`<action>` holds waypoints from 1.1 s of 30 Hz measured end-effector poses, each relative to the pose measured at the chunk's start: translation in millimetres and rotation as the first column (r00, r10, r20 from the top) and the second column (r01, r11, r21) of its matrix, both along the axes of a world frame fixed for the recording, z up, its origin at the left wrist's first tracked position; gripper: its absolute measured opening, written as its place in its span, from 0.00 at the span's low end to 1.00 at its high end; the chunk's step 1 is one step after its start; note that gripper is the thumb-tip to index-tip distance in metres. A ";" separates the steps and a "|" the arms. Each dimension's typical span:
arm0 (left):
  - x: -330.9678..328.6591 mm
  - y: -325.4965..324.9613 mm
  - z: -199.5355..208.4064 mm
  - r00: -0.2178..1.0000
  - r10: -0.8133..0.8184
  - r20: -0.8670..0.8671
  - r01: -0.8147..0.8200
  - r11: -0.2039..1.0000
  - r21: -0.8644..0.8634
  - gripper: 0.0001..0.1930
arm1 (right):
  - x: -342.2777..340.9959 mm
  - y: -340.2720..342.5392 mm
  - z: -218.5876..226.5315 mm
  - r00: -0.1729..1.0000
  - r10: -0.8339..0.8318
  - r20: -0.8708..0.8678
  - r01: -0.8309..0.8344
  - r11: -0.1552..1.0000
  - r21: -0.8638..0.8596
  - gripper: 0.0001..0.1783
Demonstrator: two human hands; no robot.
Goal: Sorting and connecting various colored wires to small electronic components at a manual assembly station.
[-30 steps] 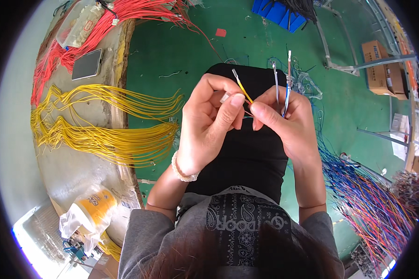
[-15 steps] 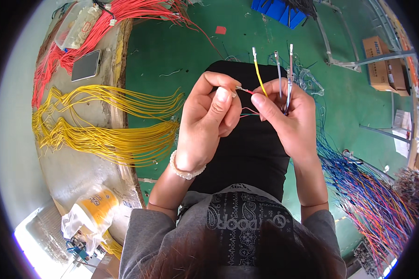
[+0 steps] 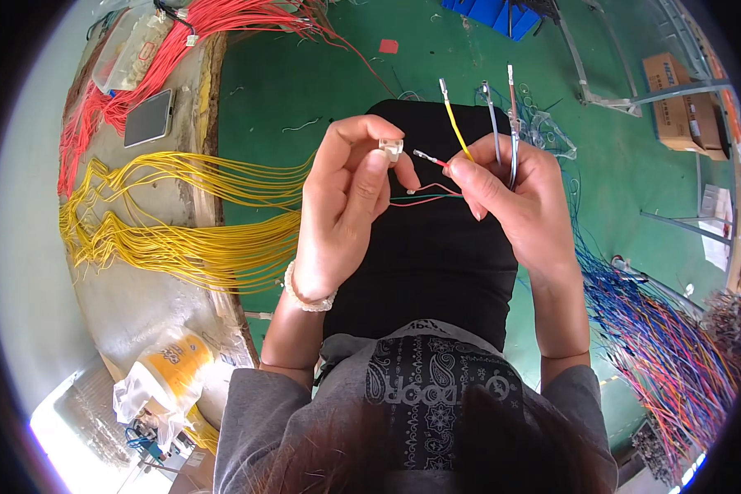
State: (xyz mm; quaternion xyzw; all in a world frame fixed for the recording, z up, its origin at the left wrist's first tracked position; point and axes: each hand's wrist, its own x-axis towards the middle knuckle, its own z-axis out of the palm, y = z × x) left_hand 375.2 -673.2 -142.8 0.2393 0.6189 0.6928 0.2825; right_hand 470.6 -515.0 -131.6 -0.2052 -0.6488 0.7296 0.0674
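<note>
Hands joining wire to connector over a black lap.
Left hand (image 3: pixel 342 210) pinches a clear connector (image 3: pixel 391 149); right hand (image 3: pixel 514 202) grips red wire (image 3: pixel 433 159) among others; yellow wires (image 3: pixel 181 222) cover the worktop (image 3: pixel 132 296) alongside.

Just one view: head cam looking straight down, close over the left hand (image 3: pixel 346 214) and right hand (image 3: pixel 510 206), fisheye bending everything out past them.

A green floor (image 3: pixel 321 74) spread under bright daylight, a worn workbench (image 3: pixel 140 288) stood at nine o'clock, cardboard boxes (image 3: pixel 675 107) at two.
</note>
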 end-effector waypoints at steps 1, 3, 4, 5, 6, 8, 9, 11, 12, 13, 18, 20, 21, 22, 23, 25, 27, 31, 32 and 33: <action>0.2 0.5 1.3 0.999 0.015 -0.040 -0.016 1.000 -0.020 0.09 | 0.1 0.4 0.0 1.000 0.006 0.004 -0.006 1.000 0.004 0.10; -0.3 0.6 2.2 0.996 0.028 -0.079 -0.031 0.999 -0.041 0.09 | 1.1 1.7 -0.5 1.000 0.011 0.008 -0.011 1.000 0.006 0.10; -1.8 -0.1 2.0 0.994 0.005 -0.112 -0.010 0.999 -0.044 0.09 | 1.9 2.7 -0.9 1.000 0.024 0.015 -0.024 1.000 0.010 0.10; -2.8 -0.7 1.9 0.989 -0.017 -0.146 0.010 0.999 -0.049 0.10 | 2.5 3.0 -1.4 0.999 0.038 0.023 -0.038 0.999 0.014 0.10; -3.3 -0.8 2.1 0.989 -0.018 -0.145 0.011 0.999 -0.050 0.10 | 2.4 2.5 -1.5 0.999 0.038 0.023 -0.038 0.999 0.012 0.10; -4.0 -0.7 3.0 0.987 0.005 -0.159 -0.013 0.999 -0.052 0.11 | 1.8 1.0 -0.8 0.999 0.037 -0.005 -0.037 0.999 -0.034 0.09; -3.7 -0.5 2.7 0.987 0.005 -0.159 -0.013 0.999 -0.052 0.11 | 1.8 0.7 -0.3 0.999 0.036 -0.005 -0.037 0.999 -0.035 0.09; -2.9 0.6 1.2 0.984 0.005 -0.176 -0.017 0.998 -0.068 0.11 | 2.0 0.5 0.2 0.999 0.041 -0.002 -0.041 0.998 -0.039 0.08; -2.9 0.5 1.6 0.984 0.004 -0.176 -0.016 0.998 -0.067 0.11 | 2.1 0.7 0.8 0.999 0.040 -0.002 -0.040 0.998 -0.039 0.08; -2.9 -0.1 2.9 0.992 -0.004 -0.127 -0.006 0.997 -0.079 0.10 | 2.2 0.9 1.7 0.999 0.044 0.010 -0.043 0.999 -0.031 0.08; -0.2 0.7 8.3 0.982 0.011 -0.191 -0.039 0.989 -0.143 0.10 | 2.5 -2.0 4.3 0.999 0.019 0.029 -0.019 1.000 -0.007 0.08; 1.0 1.2 8.9 0.954 0.013 -0.298 -0.067 0.983 -0.173 0.10 | 3.1 -3.1 6.3 0.999 -0.019 0.040 0.017 0.999 0.038 0.08; 1.5 1.6 9.2 0.954 0.013 -0.299 -0.067 0.983 -0.173 0.10 | 3.5 -4.0 6.6 0.999 -0.018 0.040 0.017 0.999 0.038 0.08; 2.1 2.0 9.5 0.953 0.012 -0.301 -0.068 0.982 -0.177 0.09 | 3.9 -4.9 6.8 0.999 -0.031 0.039 0.029 0.998 0.054 0.08; 2.6 2.4 9.7 0.953 0.010 -0.304 -0.069 0.981 -0.181 0.09 | 4.3 -5.6 7.0 0.998 -0.044 0.038 0.041 0.997 0.071 0.08; 3.4 2.8 8.2 0.949 0.017 -0.314 -0.078 0.980 -0.182 0.09 | 5.1 -5.9 6.5 0.998 -0.046 0.038 0.043 0.997 0.071 0.07; 4.2 3.4 7.4 0.945 0.025 -0.325 -0.089 0.979 -0.183 0.08 | 5.3 -6.6 6.4 0.998 -0.045 0.037 0.042 0.997 0.071 0.07; 7.1 7.4 6.1 0.902 0.042 -0.430 -0.146 0.966 -0.213 0.07 | 7.7 -10.8 4.5 0.997 -0.072 0.025 0.070 0.995 0.074 0.07; 8.1 7.8 5.8 0.877 0.037 -0.478 -0.167 0.958 -0.234 0.07 | 7.9 -12.4 3.8 0.995 -0.097 0.017 0.095 0.991 0.098 0.07; 9.2 8.5 5.5 0.877 0.037 -0.478 -0.168 0.958 -0.234 0.07 | 7.7 -12.7 3.9 0.995 -0.096 0.017 0.094 0.991 0.097 0.07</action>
